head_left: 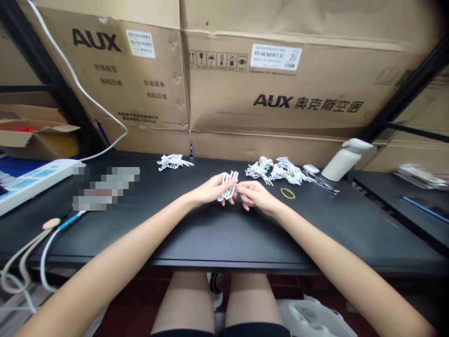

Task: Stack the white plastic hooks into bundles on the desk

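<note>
My left hand (214, 188) is closed around a bunch of white wire hooks (228, 186), their bent ends sticking out past the fingers. Right beside it, my right hand (255, 194) is closed, thumb and forefinger pinched together at the bunch's right side. What that pinch holds, if anything, is too small to make out. Behind the hands to the left lies a small pile of the same white hooks (172, 162). Larger heaps of white hooks (286, 171) lie on the right. A yellow rubber band (287, 193) rests on the black tabletop (224, 238) near my right wrist.
A white bottle (342, 161) leans at the back right, near glasses (324, 183) and a small white case (310, 169). At left are a white power strip (42, 180), a cable (75, 84) and a blurred-out object (108, 187). Large cardboard boxes (224, 103) stand behind.
</note>
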`<state>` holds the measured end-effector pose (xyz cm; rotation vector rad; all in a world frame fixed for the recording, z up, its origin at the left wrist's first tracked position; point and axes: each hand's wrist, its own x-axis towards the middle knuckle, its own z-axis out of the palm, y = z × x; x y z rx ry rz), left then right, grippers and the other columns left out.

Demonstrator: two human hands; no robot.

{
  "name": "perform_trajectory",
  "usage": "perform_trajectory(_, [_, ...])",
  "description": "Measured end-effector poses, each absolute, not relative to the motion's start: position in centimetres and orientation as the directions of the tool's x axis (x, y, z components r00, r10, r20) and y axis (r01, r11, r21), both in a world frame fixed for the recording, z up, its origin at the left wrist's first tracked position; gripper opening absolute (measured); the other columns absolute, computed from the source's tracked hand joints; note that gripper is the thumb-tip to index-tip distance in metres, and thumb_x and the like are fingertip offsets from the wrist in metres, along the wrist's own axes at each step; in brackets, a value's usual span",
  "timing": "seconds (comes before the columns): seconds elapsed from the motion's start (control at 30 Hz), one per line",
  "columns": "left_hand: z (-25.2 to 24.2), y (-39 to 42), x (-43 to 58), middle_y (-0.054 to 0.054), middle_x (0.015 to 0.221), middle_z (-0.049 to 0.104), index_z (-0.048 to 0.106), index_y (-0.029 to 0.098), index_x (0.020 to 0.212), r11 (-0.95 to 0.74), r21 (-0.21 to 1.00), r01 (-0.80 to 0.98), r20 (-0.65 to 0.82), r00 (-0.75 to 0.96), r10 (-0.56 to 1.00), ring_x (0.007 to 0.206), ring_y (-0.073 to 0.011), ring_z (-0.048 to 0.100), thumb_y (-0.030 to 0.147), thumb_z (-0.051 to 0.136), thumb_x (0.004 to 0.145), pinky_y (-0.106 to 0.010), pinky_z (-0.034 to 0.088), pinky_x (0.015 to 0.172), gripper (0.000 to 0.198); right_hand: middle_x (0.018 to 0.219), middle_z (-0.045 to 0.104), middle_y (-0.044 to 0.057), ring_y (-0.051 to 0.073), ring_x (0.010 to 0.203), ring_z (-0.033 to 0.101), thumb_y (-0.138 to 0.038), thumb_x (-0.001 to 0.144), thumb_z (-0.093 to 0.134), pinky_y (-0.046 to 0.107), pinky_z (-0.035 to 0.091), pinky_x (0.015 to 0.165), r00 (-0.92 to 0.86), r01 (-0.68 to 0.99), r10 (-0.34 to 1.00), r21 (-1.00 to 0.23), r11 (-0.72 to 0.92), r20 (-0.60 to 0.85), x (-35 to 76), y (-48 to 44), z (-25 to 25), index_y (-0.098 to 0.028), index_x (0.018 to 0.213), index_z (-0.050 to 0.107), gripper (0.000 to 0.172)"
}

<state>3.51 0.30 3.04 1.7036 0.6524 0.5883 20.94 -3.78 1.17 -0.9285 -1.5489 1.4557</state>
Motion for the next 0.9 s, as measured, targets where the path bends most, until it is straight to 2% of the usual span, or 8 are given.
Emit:
perform_trajectory(0.17, [2.96, 0.18, 3.59, -0.006, 0.075, 0.066, 0.052, 0.014, 0.088, -0.080, 0.991, 0.107, -0.013, 0.671, 0.742, 0.065, -0.0174, 0.068, 0.058, 0.056, 0.079, -0.026, 0.055, 0.052, 0.045, 0.035, 0.033, -0.012, 0.003, 0.032, 0.023, -0.048, 0.081, 0.059, 0.019, 0.041, 0.039, -0.395, -0.003, 0.917, -0.999, 0.051, 0.048, 20.84, -3.87, 1.31, -0.014, 0.071, 0.058, 0.035])
perform_trajectory(0.43, [3.35, -0.17, 3.67, -0.006, 0.072, 0.068, 0.057, 0.013, 0.100, -0.015, 0.993, 0.116, -0.058, 0.601, 0.797, 0.067, -0.0197, 0.069, 0.058, 0.059, 0.078, -0.027, 0.056, 0.055, 0.050, 0.036, 0.033, -0.012, 0.003, 0.032, 0.024, -0.049, 0.082, 0.058, 0.019, 0.042, 0.040, -0.384, 0.002, 0.922, -0.999, 0.048, 0.043, 20.64, -3.98, 1.26, -0.014, 0.074, 0.060, 0.036])
perform_trajectory(0.6, [3.15, 0.01, 3.65, -0.007, 0.073, 0.068, 0.059, 0.012, 0.099, -0.048, 0.995, 0.087, -0.015, 0.603, 0.797, 0.072, -0.0197, 0.068, 0.056, 0.060, 0.077, -0.028, 0.056, 0.058, 0.048, 0.035, 0.035, -0.011, 0.003, 0.031, 0.025, -0.050, 0.081, 0.058, 0.019, 0.042, 0.039, -0.363, 0.015, 0.931, -0.999, 0.046, 0.037, 20.55, -3.95, 1.18, -0.015, 0.071, 0.059, 0.036])
perform_trajectory(0.9, [2.57, 0.41, 3.50, -0.004, 0.071, 0.065, 0.061, 0.013, 0.097, -0.166, 0.983, 0.080, 0.079, 0.629, 0.773, 0.058, -0.0128, 0.060, 0.055, 0.056, 0.080, -0.023, 0.049, 0.052, 0.046, 0.035, 0.040, -0.011, 0.004, 0.029, 0.026, -0.050, 0.082, 0.056, 0.020, 0.043, 0.040, -0.371, 0.019, 0.928, -0.999, 0.036, 0.026, 20.51, -4.04, 1.23, -0.015, 0.075, 0.059, 0.036])
